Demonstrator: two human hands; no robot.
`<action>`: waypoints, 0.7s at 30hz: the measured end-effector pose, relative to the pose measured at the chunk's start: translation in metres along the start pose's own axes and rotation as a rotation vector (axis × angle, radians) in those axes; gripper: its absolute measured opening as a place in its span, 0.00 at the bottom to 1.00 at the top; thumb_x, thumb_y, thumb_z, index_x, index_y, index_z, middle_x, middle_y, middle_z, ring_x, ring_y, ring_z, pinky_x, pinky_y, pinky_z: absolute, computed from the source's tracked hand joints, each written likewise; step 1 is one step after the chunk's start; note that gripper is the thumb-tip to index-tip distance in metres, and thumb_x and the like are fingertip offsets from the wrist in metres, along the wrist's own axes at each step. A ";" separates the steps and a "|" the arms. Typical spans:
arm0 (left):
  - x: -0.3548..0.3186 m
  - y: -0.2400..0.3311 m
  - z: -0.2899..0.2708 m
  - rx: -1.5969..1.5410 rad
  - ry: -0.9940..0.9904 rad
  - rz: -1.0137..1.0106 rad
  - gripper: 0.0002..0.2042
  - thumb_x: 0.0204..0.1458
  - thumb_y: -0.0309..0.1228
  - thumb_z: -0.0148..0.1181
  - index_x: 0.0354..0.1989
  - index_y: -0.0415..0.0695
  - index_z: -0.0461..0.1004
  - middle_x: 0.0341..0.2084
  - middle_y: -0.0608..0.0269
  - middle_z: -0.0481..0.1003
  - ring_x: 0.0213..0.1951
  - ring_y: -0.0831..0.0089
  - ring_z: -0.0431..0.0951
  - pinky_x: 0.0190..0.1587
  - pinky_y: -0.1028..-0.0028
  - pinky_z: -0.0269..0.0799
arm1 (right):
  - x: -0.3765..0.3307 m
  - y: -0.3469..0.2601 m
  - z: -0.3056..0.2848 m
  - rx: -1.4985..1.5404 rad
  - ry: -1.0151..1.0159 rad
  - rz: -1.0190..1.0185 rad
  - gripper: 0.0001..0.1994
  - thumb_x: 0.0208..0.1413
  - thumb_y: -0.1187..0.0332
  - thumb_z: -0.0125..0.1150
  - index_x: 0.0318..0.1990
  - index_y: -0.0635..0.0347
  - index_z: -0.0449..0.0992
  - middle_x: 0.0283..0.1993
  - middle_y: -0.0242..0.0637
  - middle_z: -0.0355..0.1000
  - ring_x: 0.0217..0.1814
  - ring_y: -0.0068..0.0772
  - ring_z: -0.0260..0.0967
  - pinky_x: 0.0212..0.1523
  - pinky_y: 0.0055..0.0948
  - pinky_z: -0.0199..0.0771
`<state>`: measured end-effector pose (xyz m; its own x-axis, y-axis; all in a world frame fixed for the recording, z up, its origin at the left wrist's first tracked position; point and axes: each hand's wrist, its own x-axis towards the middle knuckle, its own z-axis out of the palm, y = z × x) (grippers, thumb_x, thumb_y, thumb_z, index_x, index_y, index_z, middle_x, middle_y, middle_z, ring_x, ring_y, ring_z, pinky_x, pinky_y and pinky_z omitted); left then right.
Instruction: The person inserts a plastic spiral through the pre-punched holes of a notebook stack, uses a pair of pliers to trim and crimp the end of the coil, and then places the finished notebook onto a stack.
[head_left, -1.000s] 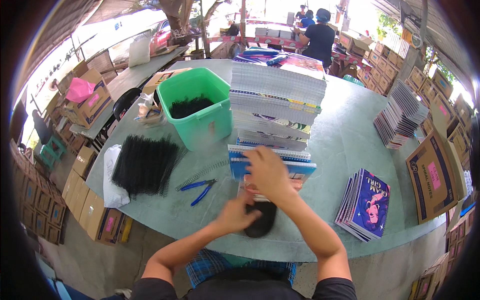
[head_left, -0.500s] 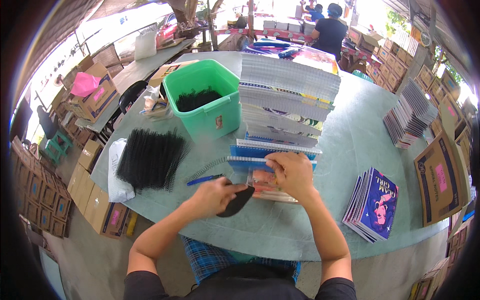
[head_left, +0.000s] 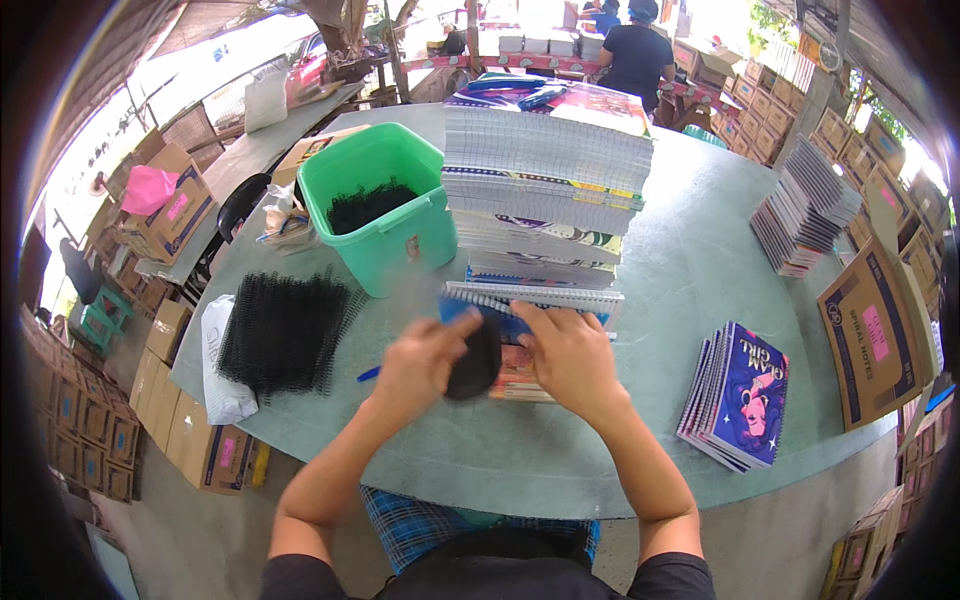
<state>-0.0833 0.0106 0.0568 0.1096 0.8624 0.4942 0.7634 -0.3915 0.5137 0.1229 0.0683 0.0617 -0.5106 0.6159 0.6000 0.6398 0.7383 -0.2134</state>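
My right hand (head_left: 568,352) grips the near edge of a blue-covered notebook (head_left: 515,322), fingers on its cover and thumb below. The notebook lies at the front of a tall stack of punched paper blocks (head_left: 545,150). My left hand (head_left: 425,362), blurred by motion, is closed at the notebook's left end. With it is a black, flat, rounded piece (head_left: 476,362), partly hidden by the fingers. An orange-patterned cover (head_left: 518,366) shows beneath my hands. A blue pen (head_left: 369,374) lies left of my left hand.
A green bin (head_left: 400,240) holds black wire coils; more black coils (head_left: 285,332) lie on a white bag (head_left: 226,375). Purple-covered spiral notebooks (head_left: 750,400) fan out at right, with another stack (head_left: 805,215) behind and an open carton (head_left: 865,345) beside. A person (head_left: 640,60) stands far back.
My left hand and the black piece have moved up to the notebook's left end. My right hand now presses flatter and lower on the cover. The whole view has shifted slightly.
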 end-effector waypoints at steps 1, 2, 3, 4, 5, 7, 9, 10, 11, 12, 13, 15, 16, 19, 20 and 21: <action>-0.004 -0.005 -0.001 -0.070 -0.251 -0.016 0.15 0.45 0.20 0.56 0.43 0.45 0.76 0.29 0.51 0.74 0.31 0.60 0.76 0.34 0.65 0.73 | -0.003 0.006 -0.008 -0.014 0.010 0.023 0.08 0.46 0.70 0.61 0.36 0.57 0.76 0.31 0.35 0.74 0.33 0.31 0.70 0.38 0.29 0.65; 0.001 -0.001 -0.003 -0.080 -0.126 -0.001 0.15 0.45 0.21 0.56 0.43 0.45 0.76 0.30 0.51 0.74 0.32 0.59 0.76 0.35 0.66 0.73 | -0.007 0.015 -0.013 -0.037 0.030 0.060 0.09 0.45 0.70 0.62 0.36 0.58 0.75 0.31 0.35 0.74 0.33 0.30 0.71 0.38 0.27 0.66; 0.006 0.008 -0.009 -0.091 -0.001 0.011 0.15 0.45 0.21 0.56 0.43 0.45 0.76 0.31 0.50 0.74 0.32 0.59 0.76 0.35 0.66 0.73 | -0.010 0.028 -0.019 0.177 0.005 0.205 0.09 0.46 0.70 0.63 0.36 0.59 0.76 0.31 0.34 0.74 0.34 0.28 0.70 0.39 0.25 0.66; 0.009 0.019 -0.016 -0.100 0.114 0.016 0.15 0.45 0.22 0.57 0.44 0.46 0.77 0.31 0.50 0.74 0.33 0.58 0.77 0.36 0.66 0.73 | -0.019 0.041 -0.024 0.400 -0.024 0.356 0.09 0.46 0.70 0.63 0.36 0.60 0.76 0.32 0.34 0.74 0.34 0.26 0.70 0.39 0.24 0.66; 0.013 0.027 -0.023 -0.231 0.349 -0.198 0.15 0.46 0.23 0.57 0.44 0.47 0.76 0.34 0.50 0.75 0.36 0.58 0.76 0.38 0.66 0.72 | -0.023 0.047 -0.027 0.623 -0.055 0.498 0.09 0.46 0.70 0.64 0.37 0.61 0.76 0.32 0.33 0.75 0.35 0.24 0.70 0.39 0.23 0.66; 0.017 0.017 -0.011 -0.163 0.099 -0.112 0.15 0.46 0.24 0.57 0.45 0.47 0.76 0.36 0.52 0.75 0.37 0.59 0.76 0.39 0.66 0.71 | -0.040 0.057 -0.002 1.051 0.091 0.618 0.09 0.47 0.70 0.66 0.35 0.63 0.76 0.34 0.33 0.75 0.36 0.21 0.69 0.38 0.21 0.66; 0.018 0.013 -0.004 -0.176 -0.385 -0.106 0.14 0.48 0.25 0.55 0.45 0.47 0.76 0.35 0.52 0.76 0.38 0.59 0.76 0.41 0.65 0.71 | -0.041 0.054 0.010 1.277 0.248 0.665 0.08 0.49 0.70 0.65 0.34 0.66 0.76 0.35 0.33 0.74 0.36 0.19 0.67 0.37 0.19 0.67; 0.016 0.018 0.003 -0.075 -0.463 -0.023 0.14 0.48 0.25 0.55 0.45 0.47 0.76 0.33 0.53 0.76 0.37 0.58 0.76 0.41 0.65 0.70 | -0.039 0.051 0.013 1.276 0.260 0.681 0.08 0.49 0.71 0.65 0.34 0.66 0.76 0.34 0.33 0.74 0.35 0.18 0.67 0.36 0.19 0.66; 0.017 0.023 0.004 -0.121 -0.201 0.020 0.14 0.48 0.25 0.55 0.45 0.47 0.76 0.33 0.52 0.76 0.36 0.57 0.75 0.40 0.65 0.70 | -0.037 0.050 0.014 1.274 0.273 0.697 0.08 0.49 0.71 0.65 0.34 0.66 0.76 0.34 0.33 0.74 0.35 0.18 0.67 0.35 0.18 0.66; 0.020 0.028 0.003 -0.167 0.061 0.064 0.14 0.48 0.25 0.55 0.45 0.47 0.75 0.33 0.52 0.76 0.35 0.56 0.75 0.40 0.64 0.70 | -0.036 0.051 0.015 1.271 0.287 0.714 0.08 0.49 0.71 0.65 0.34 0.66 0.76 0.33 0.33 0.74 0.34 0.18 0.66 0.34 0.18 0.66; 0.021 0.027 0.002 -0.152 0.142 -0.020 0.15 0.48 0.25 0.55 0.45 0.46 0.75 0.34 0.54 0.76 0.36 0.58 0.75 0.41 0.65 0.70 | -0.036 0.050 0.015 1.255 0.260 0.717 0.08 0.50 0.71 0.64 0.34 0.66 0.76 0.32 0.32 0.74 0.33 0.17 0.66 0.34 0.17 0.66; 0.021 0.018 0.004 -0.120 0.306 -0.186 0.15 0.47 0.24 0.55 0.46 0.43 0.74 0.37 0.57 0.76 0.37 0.63 0.75 0.42 0.68 0.70 | -0.036 0.049 0.015 1.221 0.206 0.722 0.08 0.50 0.71 0.64 0.35 0.66 0.76 0.31 0.32 0.73 0.32 0.16 0.65 0.33 0.17 0.66; 0.024 0.015 0.008 -0.110 -0.071 0.056 0.14 0.49 0.25 0.54 0.46 0.43 0.74 0.39 0.56 0.76 0.37 0.63 0.76 0.43 0.68 0.70 | -0.036 0.050 0.014 1.243 0.223 0.731 0.08 0.50 0.71 0.64 0.35 0.66 0.76 0.31 0.31 0.73 0.31 0.16 0.65 0.32 0.17 0.65; 0.022 0.031 0.010 -0.108 -0.233 -0.017 0.14 0.50 0.25 0.53 0.46 0.44 0.74 0.39 0.55 0.75 0.35 0.60 0.75 0.42 0.68 0.70 | -0.037 0.049 0.013 1.263 0.266 0.730 0.08 0.50 0.70 0.64 0.34 0.66 0.77 0.29 0.29 0.73 0.29 0.14 0.65 0.30 0.16 0.65; 0.027 0.039 0.008 -0.203 0.015 -0.058 0.14 0.50 0.25 0.54 0.46 0.44 0.74 0.39 0.55 0.75 0.34 0.60 0.74 0.41 0.68 0.70 | -0.039 0.049 0.013 1.239 0.275 0.712 0.08 0.50 0.70 0.64 0.34 0.66 0.77 0.29 0.29 0.73 0.29 0.14 0.64 0.29 0.16 0.64; 0.031 0.044 0.008 -0.298 0.263 -0.100 0.14 0.49 0.25 0.54 0.47 0.44 0.74 0.38 0.55 0.75 0.33 0.59 0.74 0.41 0.67 0.70 | -0.041 0.049 0.014 1.214 0.283 0.694 0.08 0.50 0.69 0.64 0.34 0.66 0.77 0.28 0.28 0.73 0.28 0.13 0.64 0.28 0.15 0.64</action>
<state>-0.0413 0.0225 0.0889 -0.1519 0.8044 0.5743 0.5403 -0.4190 0.7298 0.1669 0.0828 0.0160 -0.0801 0.9759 0.2029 -0.2463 0.1779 -0.9527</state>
